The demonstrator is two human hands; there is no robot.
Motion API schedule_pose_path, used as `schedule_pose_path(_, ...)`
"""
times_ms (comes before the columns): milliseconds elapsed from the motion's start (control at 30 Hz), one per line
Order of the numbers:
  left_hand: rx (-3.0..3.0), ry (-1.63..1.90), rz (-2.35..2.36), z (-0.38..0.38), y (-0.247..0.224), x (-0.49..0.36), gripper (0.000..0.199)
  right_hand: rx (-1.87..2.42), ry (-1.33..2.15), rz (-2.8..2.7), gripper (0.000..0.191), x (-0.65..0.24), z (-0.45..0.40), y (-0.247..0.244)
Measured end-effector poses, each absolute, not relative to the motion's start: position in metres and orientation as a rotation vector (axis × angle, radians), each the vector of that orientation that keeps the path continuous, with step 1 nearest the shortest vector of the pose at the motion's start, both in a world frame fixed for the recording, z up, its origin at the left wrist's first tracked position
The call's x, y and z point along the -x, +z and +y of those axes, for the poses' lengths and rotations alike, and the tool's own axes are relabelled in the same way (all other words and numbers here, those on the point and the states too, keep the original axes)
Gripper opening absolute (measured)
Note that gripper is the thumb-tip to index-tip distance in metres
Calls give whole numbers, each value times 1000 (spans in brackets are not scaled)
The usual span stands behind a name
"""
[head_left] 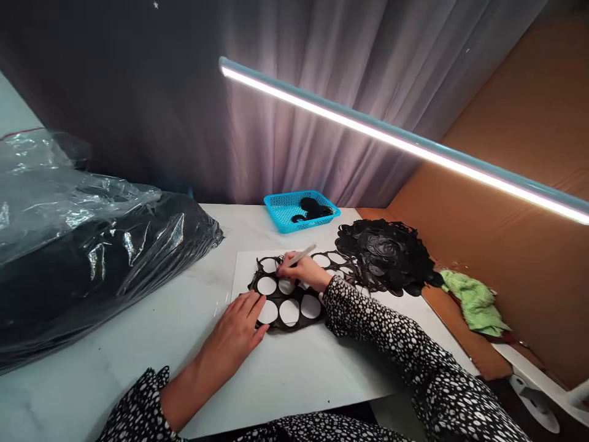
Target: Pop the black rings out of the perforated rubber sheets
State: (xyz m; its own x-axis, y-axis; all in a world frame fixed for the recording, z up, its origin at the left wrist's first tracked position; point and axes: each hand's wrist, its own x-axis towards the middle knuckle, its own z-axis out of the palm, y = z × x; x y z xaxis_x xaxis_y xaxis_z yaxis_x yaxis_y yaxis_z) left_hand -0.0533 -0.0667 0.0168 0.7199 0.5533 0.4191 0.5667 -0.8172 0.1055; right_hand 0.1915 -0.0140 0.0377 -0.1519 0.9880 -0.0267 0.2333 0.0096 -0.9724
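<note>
A black sheet with rows of round holes [278,298] lies on a white board [243,263], and white shows through the holes. My left hand [239,319] rests flat on the sheet's near left edge, fingers stretched out and holding nothing. Over the sheet's far part, my right hand [301,270] is closed round a slim, pale pen-like tool [304,251]. Its lower end points down toward the sheet near a hole at the far left; the tip is hidden by my fingers. My right forearm covers part of the sheet's right side.
A blue basket [285,228] holding black pieces stands behind the sheet. To the right is a heap of thin black pieces [386,255], with a green cloth [473,301] beyond. A large plastic-wrapped black bundle [115,258] fills the left. A lit tube lamp [368,126] hangs overhead.
</note>
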Motion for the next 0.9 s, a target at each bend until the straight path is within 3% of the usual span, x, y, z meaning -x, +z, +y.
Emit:
schedule_pose_path(167, 2870, -607, -955, -61, 1, 50, 38, 1118, 1198, -1726, 16, -169, -35, 23)
schedule_pose_path(400, 2864, -662, -943, -62, 2, 47, 38, 1199, 1053, -1882, 12, -168, -34, 21)
schedule_pose_path(567, 2891, -696, -905, -60, 0, 49, 36, 1361, 674, -2125, 9, -156, -47, 17)
schedule_pose_path(700, 2940, -730, -866, -57, 0, 53, 34, 1225, 397, -2326, 7, -158, -46, 21)
schedule_pose_path(767, 2934, -721, -856, -54, -1, 54, 35, 1272, 463, -2073, 10, -174, -22, 32)
schedule_pose_path(900, 2894, -705, -760, -49, -2, 57, 36, 1503, 771, -1026, 19, -229, 46, 60)
